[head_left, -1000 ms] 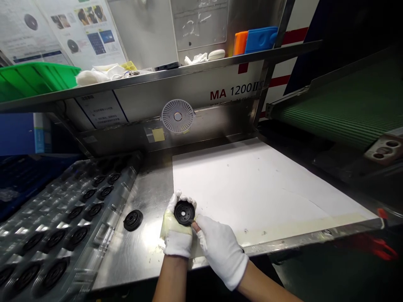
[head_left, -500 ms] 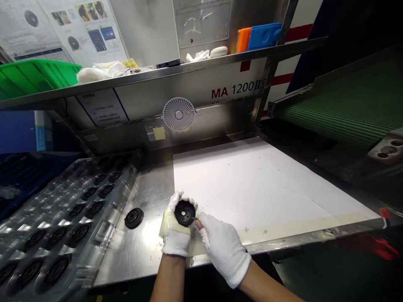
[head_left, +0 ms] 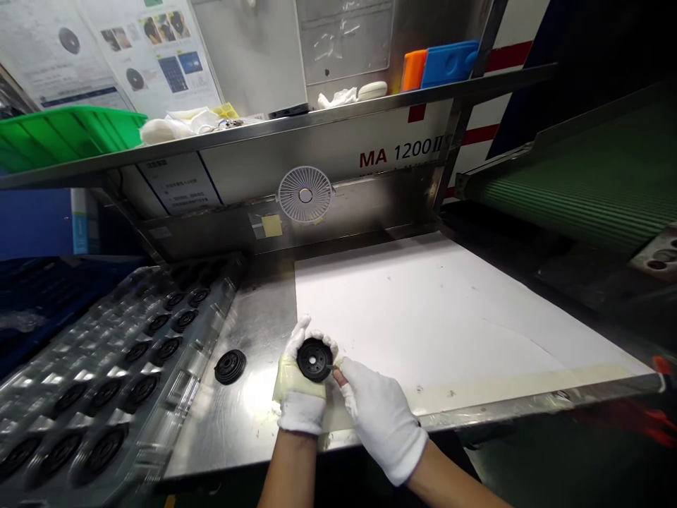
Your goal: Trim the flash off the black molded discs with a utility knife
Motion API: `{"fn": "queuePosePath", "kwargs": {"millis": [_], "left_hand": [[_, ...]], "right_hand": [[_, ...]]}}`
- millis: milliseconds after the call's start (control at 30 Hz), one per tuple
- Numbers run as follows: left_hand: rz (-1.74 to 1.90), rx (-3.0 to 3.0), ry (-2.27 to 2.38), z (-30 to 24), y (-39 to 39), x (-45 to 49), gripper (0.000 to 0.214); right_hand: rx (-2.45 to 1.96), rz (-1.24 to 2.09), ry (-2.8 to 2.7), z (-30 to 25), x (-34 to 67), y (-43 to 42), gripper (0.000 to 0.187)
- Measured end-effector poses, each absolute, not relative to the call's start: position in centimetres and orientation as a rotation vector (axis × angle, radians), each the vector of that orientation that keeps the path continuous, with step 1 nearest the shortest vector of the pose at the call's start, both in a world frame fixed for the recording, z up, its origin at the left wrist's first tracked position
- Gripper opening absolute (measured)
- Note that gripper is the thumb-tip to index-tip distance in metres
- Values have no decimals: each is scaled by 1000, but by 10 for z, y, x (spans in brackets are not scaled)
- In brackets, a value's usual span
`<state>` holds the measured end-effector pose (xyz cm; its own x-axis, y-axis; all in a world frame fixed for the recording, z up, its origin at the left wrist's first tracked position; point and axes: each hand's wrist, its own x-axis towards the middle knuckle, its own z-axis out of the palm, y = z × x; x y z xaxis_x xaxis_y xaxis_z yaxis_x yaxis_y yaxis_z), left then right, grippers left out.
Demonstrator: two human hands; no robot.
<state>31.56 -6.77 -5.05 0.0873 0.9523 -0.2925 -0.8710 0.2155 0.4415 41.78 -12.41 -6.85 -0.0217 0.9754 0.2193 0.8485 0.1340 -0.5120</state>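
Note:
My left hand (head_left: 299, 391), in a white glove, is closed around a round black plastic disc (head_left: 314, 359) held face up over the steel bench (head_left: 248, 416). Beside it my right hand (head_left: 381, 416), also gloved, pinches something small and thin against the disc's right edge; I cannot make out what it is. A second black disc (head_left: 230, 367) lies flat on the steel to the left of my hands.
A clear plastic tray (head_left: 100, 381) holding several black discs fills the left. A white sheet (head_left: 438, 317) covers the bench's right half. A small round fan (head_left: 305, 194) hangs on the back wall under a shelf. A green conveyor (head_left: 587, 183) slopes at right.
Both hands keep the same hold on the disc; only the view has drifted slightly, so everything sits a little further right.

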Motion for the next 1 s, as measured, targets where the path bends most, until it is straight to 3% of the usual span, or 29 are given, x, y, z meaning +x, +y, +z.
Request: {"fn": "queuePosePath", "kwargs": {"millis": [133, 367, 667, 867, 1000], "left_hand": [[1447, 60, 621, -51, -63, 323, 15], [1308, 258, 571, -47, -73, 313, 33], [1414, 49, 570, -52, -62, 325, 6], [1405, 220, 589, -51, -74, 322, 37], [1339, 252, 509, -50, -74, 319, 30]], "right_hand": [[-1719, 329, -1932, -65, 409, -128, 16], [-1682, 322, -1927, -64, 415, -126, 14], [-1720, 326, -1914, -67, 413, -128, 16], [-1672, 333, -1928, -63, 416, -127, 17], [-1702, 331, -1871, -67, 423, -123, 16]]}}
